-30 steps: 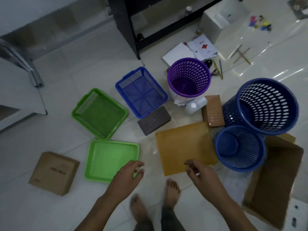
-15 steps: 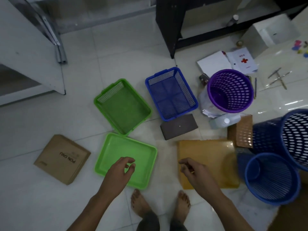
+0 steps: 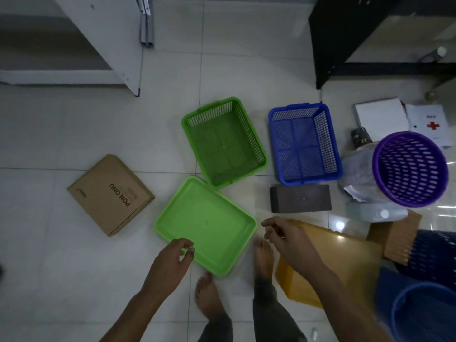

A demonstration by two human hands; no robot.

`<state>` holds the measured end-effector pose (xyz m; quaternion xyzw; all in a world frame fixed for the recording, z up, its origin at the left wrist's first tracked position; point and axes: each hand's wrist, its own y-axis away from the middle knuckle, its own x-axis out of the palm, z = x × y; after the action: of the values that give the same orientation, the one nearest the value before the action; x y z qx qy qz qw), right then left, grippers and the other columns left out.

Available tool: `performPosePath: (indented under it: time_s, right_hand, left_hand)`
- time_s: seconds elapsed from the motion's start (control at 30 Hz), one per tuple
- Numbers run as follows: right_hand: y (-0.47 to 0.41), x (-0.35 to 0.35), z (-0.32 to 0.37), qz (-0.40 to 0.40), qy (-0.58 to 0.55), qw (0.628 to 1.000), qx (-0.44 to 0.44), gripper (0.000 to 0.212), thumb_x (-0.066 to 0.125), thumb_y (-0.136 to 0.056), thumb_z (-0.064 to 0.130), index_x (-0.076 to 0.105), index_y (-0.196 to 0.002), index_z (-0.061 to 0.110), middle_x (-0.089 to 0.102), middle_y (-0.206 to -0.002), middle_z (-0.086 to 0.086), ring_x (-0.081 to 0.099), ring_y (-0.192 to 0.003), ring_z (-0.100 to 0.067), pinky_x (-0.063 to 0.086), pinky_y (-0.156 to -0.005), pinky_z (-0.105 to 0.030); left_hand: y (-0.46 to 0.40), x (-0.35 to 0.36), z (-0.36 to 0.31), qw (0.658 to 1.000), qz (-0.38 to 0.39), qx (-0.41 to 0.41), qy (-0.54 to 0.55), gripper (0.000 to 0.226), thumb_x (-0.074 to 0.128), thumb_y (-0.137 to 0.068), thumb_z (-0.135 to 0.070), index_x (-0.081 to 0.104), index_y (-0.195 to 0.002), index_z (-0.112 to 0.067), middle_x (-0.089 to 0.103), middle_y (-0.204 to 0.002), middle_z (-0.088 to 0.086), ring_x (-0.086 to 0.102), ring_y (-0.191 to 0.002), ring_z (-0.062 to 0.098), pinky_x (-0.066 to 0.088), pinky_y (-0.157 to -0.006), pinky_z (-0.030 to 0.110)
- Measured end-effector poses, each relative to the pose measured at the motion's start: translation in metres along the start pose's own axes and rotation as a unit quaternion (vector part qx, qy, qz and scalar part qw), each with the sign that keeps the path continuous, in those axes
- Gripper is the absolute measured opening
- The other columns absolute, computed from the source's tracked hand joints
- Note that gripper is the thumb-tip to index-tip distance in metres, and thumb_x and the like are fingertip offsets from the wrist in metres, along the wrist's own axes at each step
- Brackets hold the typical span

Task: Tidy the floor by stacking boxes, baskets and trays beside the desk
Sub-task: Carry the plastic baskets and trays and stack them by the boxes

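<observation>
Light green solid tray [image 3: 206, 224] lay flat on the tiled floor [image 3: 61, 280], taken here as the landmark. Left hand [image 3: 170, 261] hung over the tray's near-left edge, fingers loosely curled, holding nothing; whether the fingertips touched the rim could not be told. Right hand [image 3: 287, 236] hovered just off the tray's right corner, fingers loosely curled, nothing between them. Two bare feet [image 3: 264, 257] stood at the tray's near side.

Green mesh basket [image 3: 223, 141] sat beyond the tray, its near corner at or over the tray's far corner. Blue mesh basket [image 3: 306, 144] stood right of the green one, apart from it. Dark brown box [image 3: 301, 198] lay right of the tray, just in front of the blue basket. Cardboard box [image 3: 111, 195], printed face up, rested left of the tray, close but apart. Yellow flat tray [image 3: 328, 262] lay to the tray's right, under the right forearm. Purple round basket [image 3: 409, 169] stood far right of the tray; blue round baskets [image 3: 424, 314] near the lower right edge. Black desk frame [image 3: 325, 43] stood beyond, up right.
</observation>
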<state>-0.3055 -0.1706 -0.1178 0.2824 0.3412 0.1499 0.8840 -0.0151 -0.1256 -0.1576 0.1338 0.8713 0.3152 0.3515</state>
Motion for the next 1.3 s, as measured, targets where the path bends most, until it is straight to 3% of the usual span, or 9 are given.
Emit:
performPosePath:
  time_s: [0.27,0.37,0.47,0.6,0.73,0.87,1.07,1.17,1.3]
  right_hand:
    - [-0.063,-0.035,-0.023,0.025,0.029,0.999,0.015,0.017,0.05,-0.097,0.023,0.062,-0.108,0.028,0.068,-0.086,0.01,0.064,-0.079,-0.005,0.055,-0.075,-0.033]
    - [-0.096,-0.056,-0.043,0.02,0.013,1.0,0.016,0.017,0.049,-0.098,0.021,0.062,-0.108,0.028,0.065,-0.085,0.014,0.062,-0.081,-0.001,0.05,-0.069,-0.015]
    - [-0.131,-0.082,-0.068,-0.011,-0.008,1.0,0.012,0.016,0.049,-0.098,0.021,0.062,-0.102,0.028,0.066,-0.085,0.012,0.062,-0.079,-0.001,0.048,-0.067,-0.017]
    - [-0.174,-0.109,-0.114,-0.064,-0.045,0.997,0.023,0.018,0.051,-0.097,0.016,0.063,-0.096,0.028,0.067,-0.08,0.008,0.06,-0.074,0.004,0.044,-0.063,-0.008]
    - [-0.196,-0.112,-0.15,-0.073,-0.036,0.997,0.017,0.018,0.053,-0.096,0.015,0.062,-0.093,0.03,0.069,-0.079,0.008,0.062,-0.073,0.004,0.044,-0.061,-0.007]
    - [-0.211,-0.097,-0.174,-0.033,0.041,0.998,0.021,0.012,0.055,-0.095,0.022,0.063,-0.103,0.027,0.069,-0.088,0.007,0.064,-0.078,-0.004,0.045,-0.064,-0.017]
    - [-0.262,-0.121,-0.212,-0.186,0.068,0.978,0.066,0.029,0.055,-0.095,0.014,0.057,-0.122,0.004,0.064,-0.111,-0.013,0.06,-0.097,-0.027,0.045,-0.077,-0.032]
    - [-0.289,-0.141,-0.245,-0.216,0.093,0.964,0.124,0.042,0.057,-0.093,0.016,0.048,-0.132,0.003,0.056,-0.126,-0.024,0.056,-0.111,-0.041,0.047,-0.089,-0.047]
    - [-0.308,-0.155,-0.27,-0.228,0.087,0.958,0.149,0.057,0.058,-0.092,0.015,0.035,-0.143,0.004,0.043,-0.142,-0.024,0.044,-0.127,-0.041,0.041,-0.102,-0.053]
  left_hand:
    - [-0.044,0.016,-0.018,1.0,-0.014,-0.003,0.012,0.017,0.059,-0.093,-0.023,0.062,-0.11,-0.024,0.065,-0.107,-0.008,0.061,-0.094,0.01,0.047,-0.075,0.026]
    - [-0.083,0.038,-0.044,1.0,-0.007,0.014,-0.005,0.029,0.056,-0.092,-0.033,0.06,-0.117,-0.019,0.063,-0.113,-0.005,0.058,-0.1,0.013,0.046,-0.08,0.027]
    - [-0.135,0.069,-0.081,0.998,-0.015,0.053,-0.035,0.035,0.055,-0.092,-0.035,0.059,-0.121,-0.016,0.061,-0.118,-0.001,0.056,-0.108,0.016,0.047,-0.088,0.032]
    - [-0.207,0.122,-0.132,0.994,0.011,0.099,-0.048,0.035,0.052,-0.096,-0.031,0.055,-0.127,-0.015,0.056,-0.127,0.001,0.05,-0.119,0.019,0.041,-0.098,0.03]
    - [-0.245,0.17,-0.158,0.994,0.067,0.076,-0.036,0.037,0.051,-0.095,-0.031,0.055,-0.127,-0.013,0.055,-0.126,0.007,0.052,-0.117,0.025,0.043,-0.097,0.039]
    - [-0.253,0.199,-0.153,0.995,0.082,0.054,-0.026,0.041,0.048,-0.094,-0.035,0.052,-0.129,-0.013,0.054,-0.129,0.009,0.05,-0.12,0.026,0.044,-0.098,0.043]
    - [-0.287,0.229,-0.162,0.996,0.084,0.034,-0.005,0.048,0.044,-0.098,-0.037,0.042,-0.138,-0.01,0.047,-0.139,0.011,0.044,-0.126,0.026,0.04,-0.1,0.036]
    - [-0.309,0.245,-0.172,0.997,0.072,0.018,0.035,0.057,0.043,-0.099,-0.039,0.03,-0.147,-0.012,0.04,-0.147,0.008,0.037,-0.133,0.023,0.034,-0.105,0.033]
    - [-0.332,0.273,-0.177,0.987,0.065,0.005,0.144,0.047,0.047,-0.096,-0.039,0.04,-0.139,-0.02,0.054,-0.134,0.0,0.053,-0.12,0.018,0.046,-0.1,0.036]
